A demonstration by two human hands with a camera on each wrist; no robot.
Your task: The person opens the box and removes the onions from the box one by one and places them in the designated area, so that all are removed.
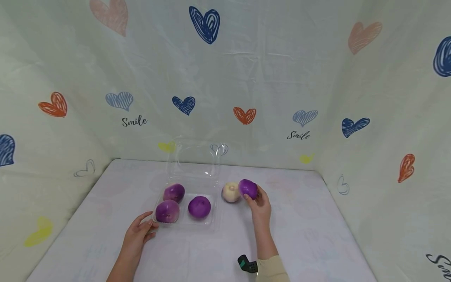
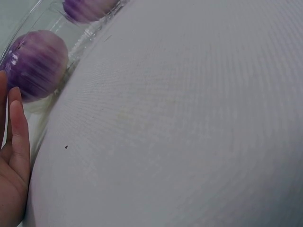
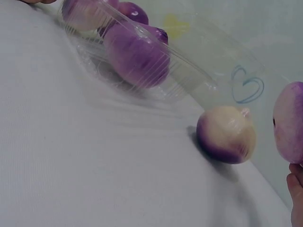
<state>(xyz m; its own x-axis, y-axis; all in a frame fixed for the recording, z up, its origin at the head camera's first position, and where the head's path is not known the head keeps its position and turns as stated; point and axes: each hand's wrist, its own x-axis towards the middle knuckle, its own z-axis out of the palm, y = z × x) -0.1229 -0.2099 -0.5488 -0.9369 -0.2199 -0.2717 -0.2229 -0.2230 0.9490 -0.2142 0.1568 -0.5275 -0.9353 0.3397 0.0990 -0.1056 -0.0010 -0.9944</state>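
A clear plastic clamshell box lies with its lid raised at the back. Inside it are three purple turnips: a rear-left turnip, a front-left turnip and a right turnip. My left hand touches the box's front left corner, its fingers fairly straight. Right of the box, my right hand grips a purple-and-white turnip above the table. Just left of it, a paler turnip rests on the table with its whitish side showing.
The white-covered table ends at a pale curtain printed with hearts, which hangs behind and at both sides. A black device sits at my right wrist by the sleeve.
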